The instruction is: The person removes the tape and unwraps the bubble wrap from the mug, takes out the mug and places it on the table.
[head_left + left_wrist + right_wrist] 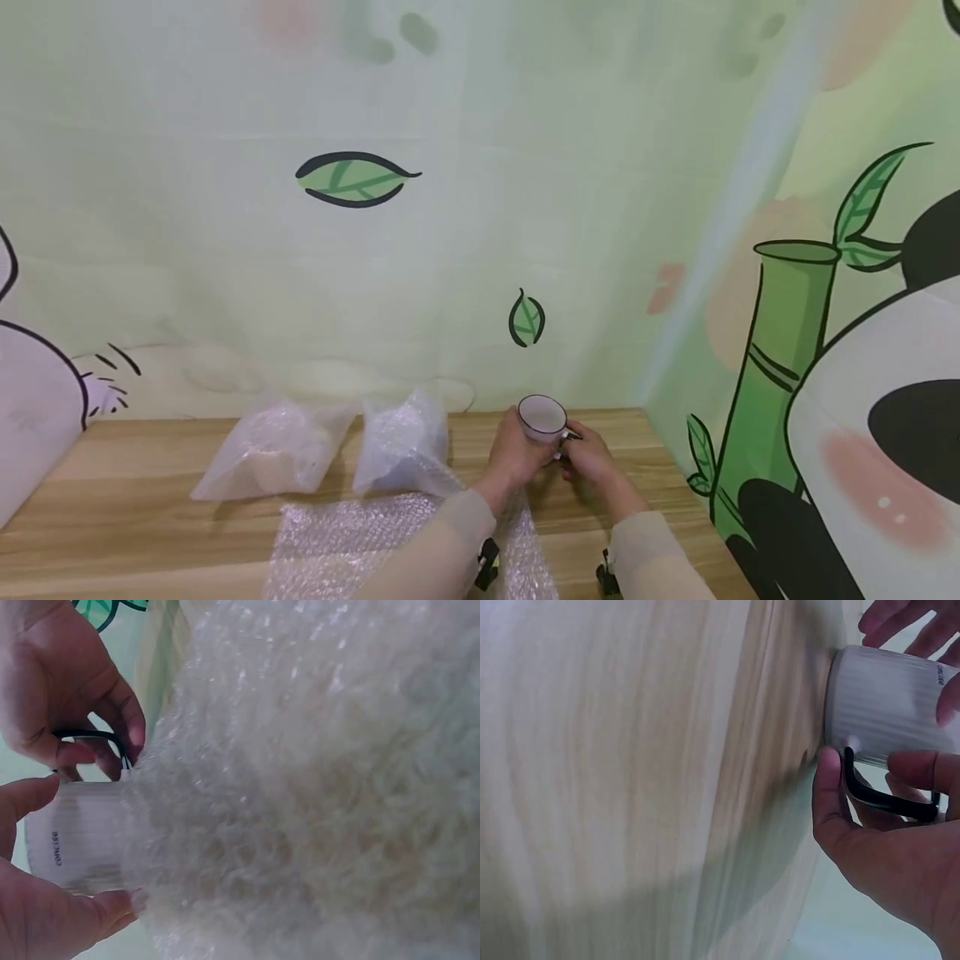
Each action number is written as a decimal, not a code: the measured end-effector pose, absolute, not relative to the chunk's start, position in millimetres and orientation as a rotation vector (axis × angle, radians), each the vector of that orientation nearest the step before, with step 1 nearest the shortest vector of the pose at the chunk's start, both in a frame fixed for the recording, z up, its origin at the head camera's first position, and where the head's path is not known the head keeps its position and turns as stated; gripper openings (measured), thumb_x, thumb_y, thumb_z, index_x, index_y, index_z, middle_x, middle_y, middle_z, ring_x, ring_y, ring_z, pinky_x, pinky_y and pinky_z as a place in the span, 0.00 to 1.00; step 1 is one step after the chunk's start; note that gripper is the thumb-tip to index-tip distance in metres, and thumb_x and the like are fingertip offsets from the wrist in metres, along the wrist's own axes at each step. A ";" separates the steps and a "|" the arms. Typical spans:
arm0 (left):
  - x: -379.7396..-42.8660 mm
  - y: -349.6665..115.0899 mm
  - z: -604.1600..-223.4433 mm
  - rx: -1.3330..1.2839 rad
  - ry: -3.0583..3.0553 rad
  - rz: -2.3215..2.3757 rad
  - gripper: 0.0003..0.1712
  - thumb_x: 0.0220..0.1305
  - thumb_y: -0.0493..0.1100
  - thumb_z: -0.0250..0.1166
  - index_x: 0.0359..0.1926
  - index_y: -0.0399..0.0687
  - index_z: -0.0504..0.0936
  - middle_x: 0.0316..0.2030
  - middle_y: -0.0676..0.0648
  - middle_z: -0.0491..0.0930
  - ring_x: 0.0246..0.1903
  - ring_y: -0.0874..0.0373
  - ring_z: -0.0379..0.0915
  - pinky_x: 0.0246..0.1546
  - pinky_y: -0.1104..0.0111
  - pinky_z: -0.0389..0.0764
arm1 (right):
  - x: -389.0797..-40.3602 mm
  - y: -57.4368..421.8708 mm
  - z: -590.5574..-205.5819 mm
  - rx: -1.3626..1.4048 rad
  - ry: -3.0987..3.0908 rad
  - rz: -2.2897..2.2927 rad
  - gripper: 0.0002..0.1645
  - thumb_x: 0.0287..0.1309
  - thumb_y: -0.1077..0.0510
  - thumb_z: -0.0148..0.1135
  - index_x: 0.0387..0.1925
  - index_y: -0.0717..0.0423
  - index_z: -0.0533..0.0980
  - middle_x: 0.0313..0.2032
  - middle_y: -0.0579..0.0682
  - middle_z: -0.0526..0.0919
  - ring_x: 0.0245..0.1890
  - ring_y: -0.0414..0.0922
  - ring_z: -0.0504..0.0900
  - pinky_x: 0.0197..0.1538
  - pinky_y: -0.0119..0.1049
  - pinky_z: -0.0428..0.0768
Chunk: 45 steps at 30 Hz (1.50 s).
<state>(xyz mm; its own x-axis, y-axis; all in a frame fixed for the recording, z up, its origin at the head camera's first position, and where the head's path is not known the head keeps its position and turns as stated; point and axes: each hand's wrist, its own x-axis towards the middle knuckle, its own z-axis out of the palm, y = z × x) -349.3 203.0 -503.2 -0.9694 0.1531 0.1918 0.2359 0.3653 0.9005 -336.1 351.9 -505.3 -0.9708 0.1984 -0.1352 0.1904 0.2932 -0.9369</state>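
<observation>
A white ribbed mug (542,419) with a dark rim and black handle is held near the back of the wooden table. My left hand (516,450) grips its body from the left; in the left wrist view, the thumb and fingers lie on either side of the mug (82,832). My right hand (590,457) is at the handle. In the right wrist view its fingers curl about the black handle (889,801), and the thumb lies near the mug's base. Small dark print marks the side. Whether the base touches the table is hard to tell.
A flat sheet of bubble wrap (337,542) lies on the table (135,500) in front, partly under my left sleeve. Two bubble-wrap bundles, one at the left (273,450) and one nearer the middle (402,446), stand behind it. A printed wall (465,208) rises at the back.
</observation>
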 end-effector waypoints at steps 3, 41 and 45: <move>-344.9 196.3 -494.6 -0.334 -2.572 -1.708 0.53 0.50 0.38 0.78 0.72 0.25 0.60 0.64 0.27 0.70 0.63 0.34 0.73 0.66 0.46 0.75 | -333.0 353.5 -498.4 -0.338 -2.589 1.741 0.38 0.57 0.70 0.51 0.72 0.66 0.66 0.60 0.72 0.75 0.40 0.52 0.81 0.34 0.40 0.83; -325.7 30.6 -428.0 -0.191 -2.607 -1.434 0.43 0.75 0.55 0.60 0.77 0.33 0.58 0.74 0.30 0.57 0.75 0.34 0.56 0.73 0.43 0.65 | -294.1 225.8 -433.3 -0.087 -2.543 1.868 0.34 0.69 0.50 0.65 0.69 0.61 0.68 0.64 0.66 0.73 0.60 0.58 0.79 0.61 0.53 0.81; -325.2 14.5 -439.8 -0.131 -2.676 -1.337 0.47 0.73 0.55 0.62 0.77 0.28 0.54 0.75 0.26 0.54 0.76 0.31 0.52 0.75 0.43 0.62 | -299.3 209.3 -444.0 -0.077 -2.622 1.797 0.37 0.68 0.47 0.65 0.69 0.64 0.67 0.61 0.67 0.76 0.54 0.57 0.81 0.56 0.52 0.83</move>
